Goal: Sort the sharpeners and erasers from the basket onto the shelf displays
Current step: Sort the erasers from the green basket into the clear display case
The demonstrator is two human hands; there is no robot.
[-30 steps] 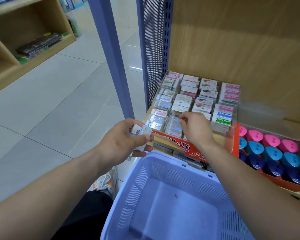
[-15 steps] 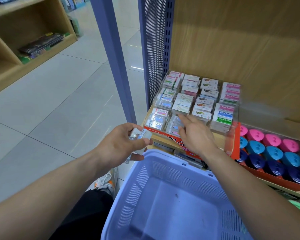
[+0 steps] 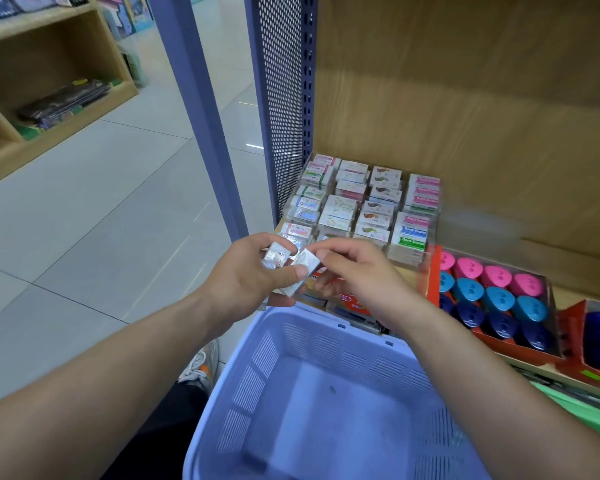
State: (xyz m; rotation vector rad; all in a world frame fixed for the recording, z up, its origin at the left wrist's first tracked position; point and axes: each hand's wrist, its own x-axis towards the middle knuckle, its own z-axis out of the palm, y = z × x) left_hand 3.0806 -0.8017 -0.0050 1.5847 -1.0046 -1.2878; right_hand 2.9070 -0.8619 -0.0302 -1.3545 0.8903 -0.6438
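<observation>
Over the lilac basket, in front of the shelf's clear eraser display with packs reading "Hard Eraser", the left hand grips a second eraser and thumb-clamps a silver eraser, whose long axis points up-right toward the display, while the right hand pinches its far end with curled fingers.

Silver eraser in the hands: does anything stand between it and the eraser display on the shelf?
Nothing visible does. The silver eraser, pinched by the left hand and the right hand, is in front of the eraser display with only air between; the hands hide its nearest row.
</observation>
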